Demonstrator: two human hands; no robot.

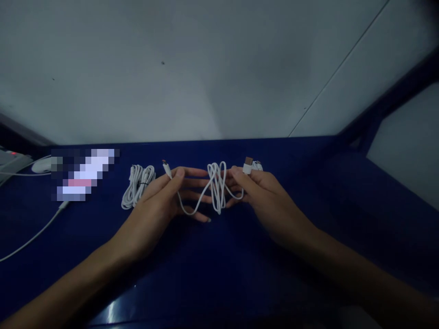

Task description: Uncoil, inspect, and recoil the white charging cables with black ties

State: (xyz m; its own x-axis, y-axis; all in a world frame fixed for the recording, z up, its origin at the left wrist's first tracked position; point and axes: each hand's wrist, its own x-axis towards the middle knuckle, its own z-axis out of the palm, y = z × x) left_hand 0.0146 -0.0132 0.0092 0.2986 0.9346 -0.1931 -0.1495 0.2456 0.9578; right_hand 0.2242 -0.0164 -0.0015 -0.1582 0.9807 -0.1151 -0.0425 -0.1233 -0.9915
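Observation:
Between my two hands hangs a white USB cable (217,189), its middle gathered into loose loops. My left hand (168,192) pinches the cable close to its small plug (166,168), thumb on top, with the other fingers stretched behind the loops. At the opposite end, my right hand (260,187) grips the cable near the larger USB plug (248,165), which points up. A slack stretch of cord runs from each hand to the loops. Behind the left hand lie coiled white cables (137,187) with a dark tie. Part of another white cable (257,165) shows behind the right hand.
On the blue table (219,274), a lit, pixelated phone-like device (85,176) lies at left with a white cord (37,240) plugged in. Beyond it are a white rounded object (43,165) and a box with a red light (13,157). A pale wall (171,91) stands behind.

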